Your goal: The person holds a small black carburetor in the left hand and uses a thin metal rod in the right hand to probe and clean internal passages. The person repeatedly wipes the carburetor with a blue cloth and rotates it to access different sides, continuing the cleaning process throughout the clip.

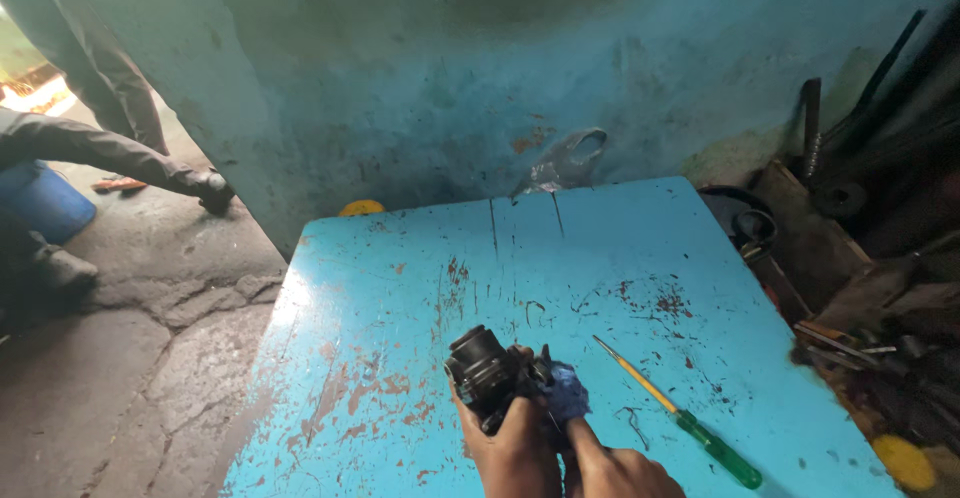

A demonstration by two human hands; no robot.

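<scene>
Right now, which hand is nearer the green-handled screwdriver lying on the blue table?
Right. The right hand sits just left of the green-handled screwdriver; the left hand is farther left, gripping the black part.

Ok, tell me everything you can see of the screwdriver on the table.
The screwdriver lies flat on the worn blue table, to the right of the hands, untouched. It has a see-through green handle at the lower right end and a thin shaft that looks yellowish, running up and left to a tip. It lies slanted across the tabletop, its tip pointing toward the far left.
</scene>
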